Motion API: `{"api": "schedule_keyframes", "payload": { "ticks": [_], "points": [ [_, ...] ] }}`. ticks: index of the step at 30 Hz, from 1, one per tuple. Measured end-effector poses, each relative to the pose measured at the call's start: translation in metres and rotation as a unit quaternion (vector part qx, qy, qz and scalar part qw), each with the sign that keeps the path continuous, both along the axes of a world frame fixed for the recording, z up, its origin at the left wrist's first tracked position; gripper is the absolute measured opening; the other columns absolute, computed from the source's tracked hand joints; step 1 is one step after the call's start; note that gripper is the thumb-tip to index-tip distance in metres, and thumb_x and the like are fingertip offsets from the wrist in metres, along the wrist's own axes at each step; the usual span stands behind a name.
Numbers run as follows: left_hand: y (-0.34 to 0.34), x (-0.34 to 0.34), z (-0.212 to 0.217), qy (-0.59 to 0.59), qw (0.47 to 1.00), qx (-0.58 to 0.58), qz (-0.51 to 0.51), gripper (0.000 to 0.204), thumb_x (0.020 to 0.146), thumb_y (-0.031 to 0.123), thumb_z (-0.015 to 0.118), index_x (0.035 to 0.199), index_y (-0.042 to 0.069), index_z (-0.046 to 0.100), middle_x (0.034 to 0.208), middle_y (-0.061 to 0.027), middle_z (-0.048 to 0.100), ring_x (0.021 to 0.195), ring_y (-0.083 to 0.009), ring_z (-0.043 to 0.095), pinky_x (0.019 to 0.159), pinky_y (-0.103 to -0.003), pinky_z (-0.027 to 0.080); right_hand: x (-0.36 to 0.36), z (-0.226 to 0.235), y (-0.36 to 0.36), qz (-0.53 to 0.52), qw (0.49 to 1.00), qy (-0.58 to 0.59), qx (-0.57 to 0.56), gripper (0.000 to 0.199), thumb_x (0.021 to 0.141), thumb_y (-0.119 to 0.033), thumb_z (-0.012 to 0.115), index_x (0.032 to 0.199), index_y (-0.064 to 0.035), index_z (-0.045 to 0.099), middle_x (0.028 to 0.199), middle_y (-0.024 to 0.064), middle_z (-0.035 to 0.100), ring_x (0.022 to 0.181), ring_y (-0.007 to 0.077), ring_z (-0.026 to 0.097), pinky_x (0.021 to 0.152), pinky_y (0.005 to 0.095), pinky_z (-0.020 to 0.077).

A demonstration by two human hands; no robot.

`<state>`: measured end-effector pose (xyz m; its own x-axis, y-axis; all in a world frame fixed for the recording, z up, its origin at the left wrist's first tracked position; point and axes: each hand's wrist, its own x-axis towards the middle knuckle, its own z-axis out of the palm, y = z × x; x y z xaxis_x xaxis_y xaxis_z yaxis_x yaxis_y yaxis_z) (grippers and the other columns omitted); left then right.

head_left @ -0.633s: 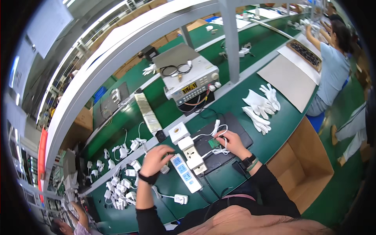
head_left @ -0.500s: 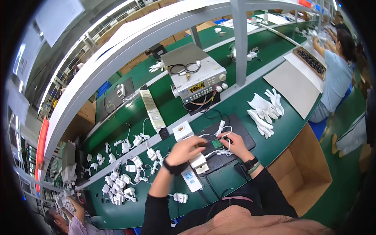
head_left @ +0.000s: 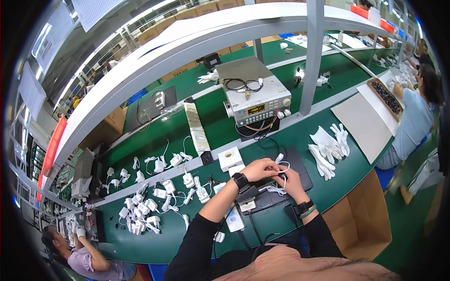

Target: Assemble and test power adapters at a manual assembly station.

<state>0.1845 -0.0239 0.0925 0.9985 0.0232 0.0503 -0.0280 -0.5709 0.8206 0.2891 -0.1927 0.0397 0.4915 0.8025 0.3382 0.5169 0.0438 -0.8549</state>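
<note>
My left hand point(head_left: 260, 170) and my right hand point(head_left: 291, 181) meet over a black mat point(head_left: 301, 164). The fingers of both are pinched together on a thin white cable point(head_left: 285, 164), which loops up between them; its end is hidden by the fingers. More white cable point(head_left: 275, 189) lies coiled below my right hand. Under my left wrist sits a white power adapter point(head_left: 247, 205), partly covered by a dark piece. A white and blue power socket point(head_left: 234, 220) lies nearer to me. Behind my left hand stands a white box point(head_left: 229, 158) with a round mark on top.
A bench test instrument point(head_left: 255, 96) with a lit display stands behind the mat. Many white adapters with cables point(head_left: 140, 210) are heaped at left. White gloves point(head_left: 326, 147) lie at right, above an open cardboard box point(head_left: 358, 215). A grey post point(head_left: 313, 61) rises behind. Co-workers sit at both sides.
My left hand has come over to my right hand and closed on the cable. A green circuit board seen by my right hand is now hidden. The instrument's display has changed, and the view has shifted.
</note>
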Motion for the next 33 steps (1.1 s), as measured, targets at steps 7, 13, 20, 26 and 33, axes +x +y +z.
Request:
{"api": "schedule_keyframes", "payload": {
  "ticks": [7,13,20,26,33],
  "points": [
    [-0.003,0.003,0.001,0.023,0.999,-0.037,0.001,0.017,0.090,0.020,0.062,0.099,0.006,0.064,0.096,-0.0059,0.061,0.090,-0.0146,0.058,0.079,-0.027,0.045,-0.001,0.006,-0.005,-0.003,1.000,0.023,0.020,0.030,0.077,-0.016,0.073,0.102,-0.0038,0.063,0.093,0.0104,0.064,0.079,0.0225,0.064,0.068,0.0318,0.0497],
    [-0.011,-0.009,0.009,0.042,0.981,-0.189,0.023,0.019,0.092,0.015,0.060,0.107,0.005,0.061,0.103,-0.0029,0.062,0.089,-0.0103,0.059,0.078,-0.025,0.047,0.000,0.008,-0.010,-0.004,0.996,-0.009,0.086,0.027,0.075,-0.009,0.072,0.099,-0.0035,0.061,0.095,0.0085,0.055,0.082,0.0206,0.057,0.072,0.0299,0.0477],
    [-0.010,-0.117,0.020,-0.008,0.939,-0.253,0.233,0.019,0.092,0.007,0.057,0.111,0.002,0.057,0.109,-0.0047,0.059,0.086,-0.0096,0.058,0.075,-0.023,0.047,0.014,0.022,-0.036,0.009,1.000,0.013,0.011,0.024,0.077,-0.004,0.069,0.100,-0.0027,0.061,0.091,0.0087,0.052,0.084,0.0229,0.056,0.073,0.0307,0.0463],
    [-0.041,-0.164,-0.011,-0.048,0.932,-0.213,0.289,0.031,0.086,0.007,0.063,0.116,0.003,0.056,0.115,-0.0048,0.055,0.085,-0.0086,0.055,0.072,-0.022,0.045,0.024,0.035,-0.021,0.077,0.994,-0.072,-0.038,0.022,0.080,-0.003,0.064,0.102,-0.0027,0.063,0.089,0.0088,0.052,0.085,0.0228,0.055,0.071,0.0303,0.0454],
    [-0.054,-0.157,0.002,0.026,0.946,-0.168,0.275,0.050,0.079,0.006,0.069,0.126,0.004,0.051,0.114,-0.0048,0.055,0.083,-0.0100,0.054,0.069,-0.022,0.044,0.026,0.020,-0.009,0.116,0.993,-0.011,0.002,0.026,0.079,-0.002,0.065,0.105,-0.0024,0.063,0.092,0.0057,0.053,0.081,0.0170,0.054,0.071,0.0256,0.0436]
  ]
}}
